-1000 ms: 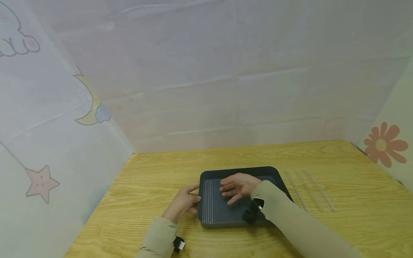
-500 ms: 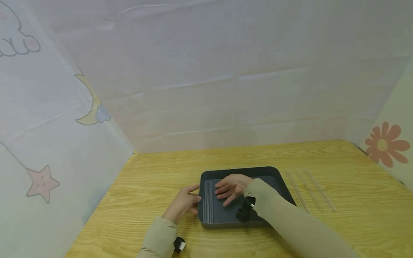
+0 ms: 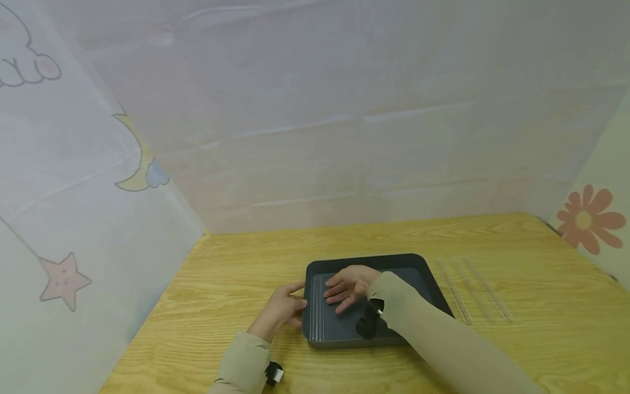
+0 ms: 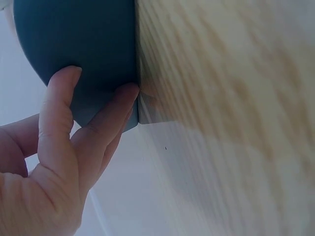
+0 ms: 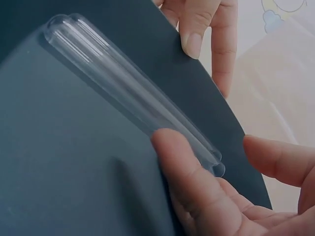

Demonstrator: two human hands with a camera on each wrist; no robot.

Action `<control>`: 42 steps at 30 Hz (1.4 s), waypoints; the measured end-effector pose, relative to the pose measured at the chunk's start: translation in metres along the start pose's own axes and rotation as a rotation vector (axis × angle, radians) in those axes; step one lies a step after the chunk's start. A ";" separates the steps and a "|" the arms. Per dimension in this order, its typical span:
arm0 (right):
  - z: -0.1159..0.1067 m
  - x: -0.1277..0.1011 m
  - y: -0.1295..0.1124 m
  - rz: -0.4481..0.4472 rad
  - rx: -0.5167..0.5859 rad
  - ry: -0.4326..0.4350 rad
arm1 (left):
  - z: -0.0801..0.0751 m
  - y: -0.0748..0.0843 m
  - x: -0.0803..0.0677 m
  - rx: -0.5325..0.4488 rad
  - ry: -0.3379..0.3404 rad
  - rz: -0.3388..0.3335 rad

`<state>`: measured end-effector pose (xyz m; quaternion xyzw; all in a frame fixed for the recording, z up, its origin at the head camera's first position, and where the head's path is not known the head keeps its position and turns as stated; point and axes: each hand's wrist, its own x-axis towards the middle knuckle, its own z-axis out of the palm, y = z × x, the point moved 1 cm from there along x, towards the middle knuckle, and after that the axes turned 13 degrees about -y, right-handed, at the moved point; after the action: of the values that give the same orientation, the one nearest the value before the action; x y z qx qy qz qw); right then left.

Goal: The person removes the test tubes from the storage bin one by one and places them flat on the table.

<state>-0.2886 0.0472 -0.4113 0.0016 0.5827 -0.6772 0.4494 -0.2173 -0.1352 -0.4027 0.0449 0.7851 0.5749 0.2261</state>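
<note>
A dark blue-grey rectangular tray (image 3: 428,279) lies on the table. Along its left wall are clear test tubes (image 5: 118,83), round-ended and side by side. My left hand (image 3: 280,306) is at the tray's left side, its fairly straight fingers touching the outer wall in the left wrist view. Above the tray floor, my right hand (image 3: 350,285) has loosely extended fingers and holds nothing; its fingertips are close to the tubes. In the right wrist view one finger (image 5: 182,167) overlaps the tubes, but I cannot tell whether it touches them.
To the right of the tray, 3 more clear tubes (image 3: 473,290) lie roughly parallel on the wood-grain table (image 3: 236,262). A pale fabric backdrop (image 3: 364,164) rises behind the table and along both sides.
My right hand has moved left across the tray, towards the tubes along its left wall. My left hand and the tray look unmoved.
</note>
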 end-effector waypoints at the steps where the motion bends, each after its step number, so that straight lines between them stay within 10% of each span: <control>1: 0.000 0.000 0.000 -0.002 0.001 0.001 | 0.000 0.000 0.000 -0.003 0.002 -0.002; 42: 0.021 0.015 -0.002 -0.013 -0.236 0.140 | 0.000 0.004 -0.004 -0.007 0.007 -0.021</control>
<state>-0.2873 0.0213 -0.4111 -0.0079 0.6881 -0.6049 0.4006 -0.2149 -0.1353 -0.3980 0.0340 0.7843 0.5754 0.2296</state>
